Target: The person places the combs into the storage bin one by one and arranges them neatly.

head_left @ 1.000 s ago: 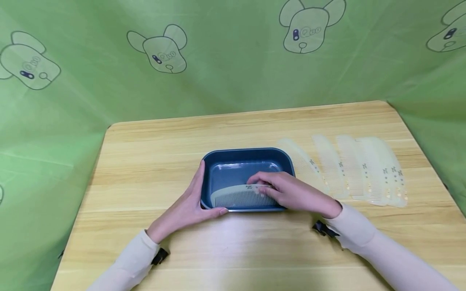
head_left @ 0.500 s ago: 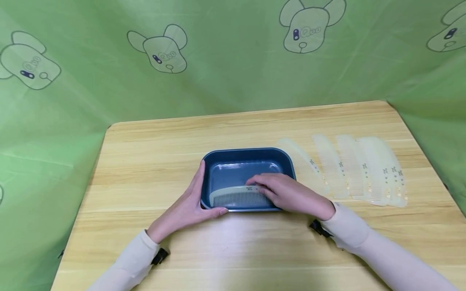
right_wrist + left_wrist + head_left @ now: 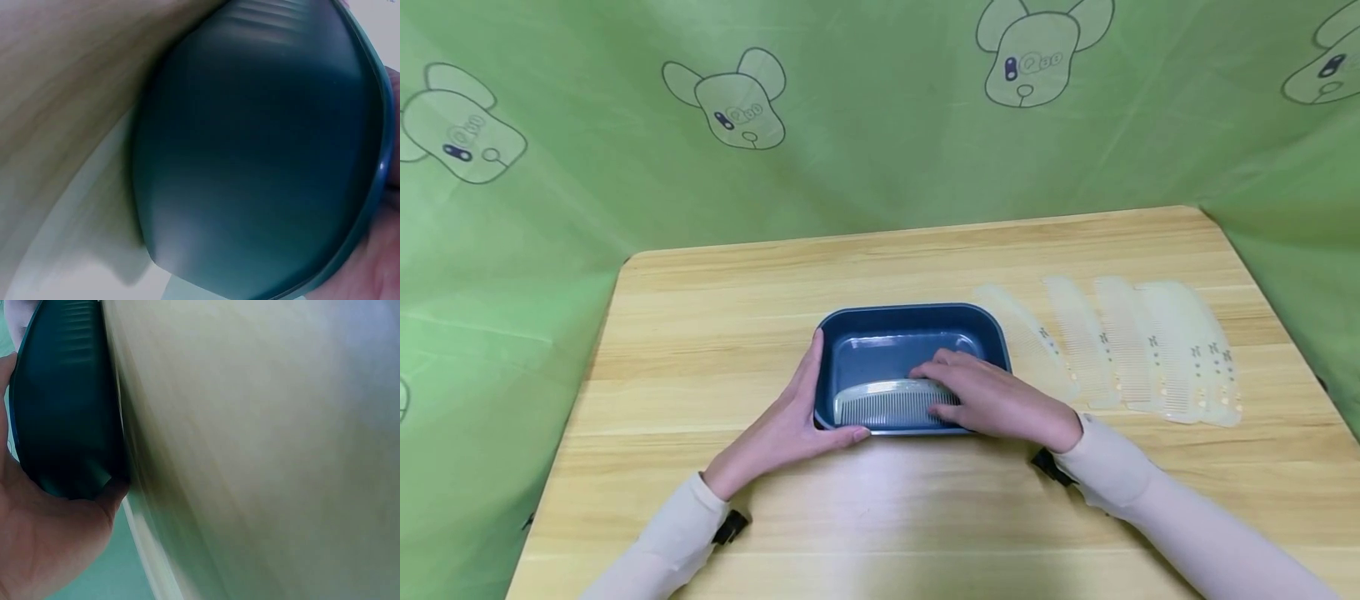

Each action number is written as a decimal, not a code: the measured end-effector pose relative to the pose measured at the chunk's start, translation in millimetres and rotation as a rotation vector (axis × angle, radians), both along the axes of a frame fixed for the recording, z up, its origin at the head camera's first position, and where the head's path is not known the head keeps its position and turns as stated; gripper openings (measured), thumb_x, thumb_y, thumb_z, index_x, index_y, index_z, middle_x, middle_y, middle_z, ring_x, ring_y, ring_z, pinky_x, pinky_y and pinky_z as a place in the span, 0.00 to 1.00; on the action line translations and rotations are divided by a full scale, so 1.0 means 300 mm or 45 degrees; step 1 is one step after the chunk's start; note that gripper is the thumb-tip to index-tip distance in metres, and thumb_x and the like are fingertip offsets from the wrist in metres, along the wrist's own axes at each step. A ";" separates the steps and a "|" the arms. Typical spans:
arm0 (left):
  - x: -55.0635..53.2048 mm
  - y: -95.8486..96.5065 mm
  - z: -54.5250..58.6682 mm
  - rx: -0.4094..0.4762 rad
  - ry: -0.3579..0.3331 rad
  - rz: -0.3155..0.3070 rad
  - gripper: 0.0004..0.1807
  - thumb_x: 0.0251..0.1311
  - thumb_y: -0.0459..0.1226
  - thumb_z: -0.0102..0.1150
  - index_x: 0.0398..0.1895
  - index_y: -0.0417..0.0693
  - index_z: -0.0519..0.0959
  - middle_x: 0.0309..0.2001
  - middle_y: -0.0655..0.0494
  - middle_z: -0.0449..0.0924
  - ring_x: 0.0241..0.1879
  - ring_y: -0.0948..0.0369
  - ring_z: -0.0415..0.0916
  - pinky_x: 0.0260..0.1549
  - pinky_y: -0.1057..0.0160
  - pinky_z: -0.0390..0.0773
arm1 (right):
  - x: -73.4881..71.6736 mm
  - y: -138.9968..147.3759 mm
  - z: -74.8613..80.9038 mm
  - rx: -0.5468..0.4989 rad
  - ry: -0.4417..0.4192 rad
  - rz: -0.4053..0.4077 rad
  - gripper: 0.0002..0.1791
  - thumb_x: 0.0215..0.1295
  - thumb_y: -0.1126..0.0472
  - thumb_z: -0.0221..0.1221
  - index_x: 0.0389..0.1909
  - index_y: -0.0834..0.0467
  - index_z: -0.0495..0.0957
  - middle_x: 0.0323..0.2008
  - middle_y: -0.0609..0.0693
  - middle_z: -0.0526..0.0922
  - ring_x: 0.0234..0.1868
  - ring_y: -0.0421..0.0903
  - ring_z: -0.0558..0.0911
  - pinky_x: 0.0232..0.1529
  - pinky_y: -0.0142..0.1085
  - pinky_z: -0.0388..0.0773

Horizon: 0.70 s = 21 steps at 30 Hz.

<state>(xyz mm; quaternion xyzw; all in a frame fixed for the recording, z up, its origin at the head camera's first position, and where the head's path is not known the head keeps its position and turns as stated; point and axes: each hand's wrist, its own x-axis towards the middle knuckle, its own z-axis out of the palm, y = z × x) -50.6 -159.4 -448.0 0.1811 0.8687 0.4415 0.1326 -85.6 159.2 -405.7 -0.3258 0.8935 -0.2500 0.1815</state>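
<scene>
In the head view a pale translucent comb lies along the near wall inside a dark blue rectangular tray. The left hand holds the tray's near left corner, thumb along the front wall and fingers against the left side. In the left wrist view, too, this hand wraps the tray. Over the right end of the comb is the right hand, its thumb and fingers apart; they cover that end. The right wrist view is filled mostly by the tray's outer wall, with the comb hidden.
Several more pale combs lie fanned out on the wooden table to the right of the tray, the nearest one partly beside its right wall. A green printed cloth hangs behind the table and at its sides.
The right hand has moved slightly left, and its thumb has dropped away from the fingers. The comb has tilted in the tray, so its printed mark no longer shows. The left hand stays put.
</scene>
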 end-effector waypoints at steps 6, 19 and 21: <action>-0.010 0.001 0.001 0.003 -0.002 0.002 0.76 0.60 0.62 0.78 0.89 0.66 0.22 0.89 0.59 0.25 0.86 0.52 0.37 0.79 0.39 0.55 | -0.011 -0.003 0.001 0.022 0.012 -0.008 0.25 0.76 0.59 0.70 0.69 0.61 0.81 0.47 0.46 0.78 0.45 0.46 0.73 0.45 0.42 0.74; -0.002 0.008 0.017 0.020 -0.004 -0.004 0.76 0.60 0.61 0.79 0.89 0.65 0.23 0.89 0.58 0.26 0.86 0.51 0.38 0.78 0.38 0.56 | -0.002 -0.005 -0.004 0.016 0.053 -0.042 0.21 0.77 0.57 0.69 0.65 0.62 0.84 0.52 0.49 0.81 0.50 0.48 0.76 0.52 0.46 0.78; 0.004 0.007 0.017 0.017 -0.011 -0.002 0.76 0.60 0.61 0.78 0.89 0.66 0.23 0.89 0.59 0.26 0.86 0.51 0.38 0.78 0.38 0.56 | 0.004 -0.006 -0.008 0.000 0.075 -0.047 0.21 0.77 0.57 0.69 0.64 0.61 0.84 0.53 0.50 0.81 0.50 0.48 0.76 0.52 0.46 0.79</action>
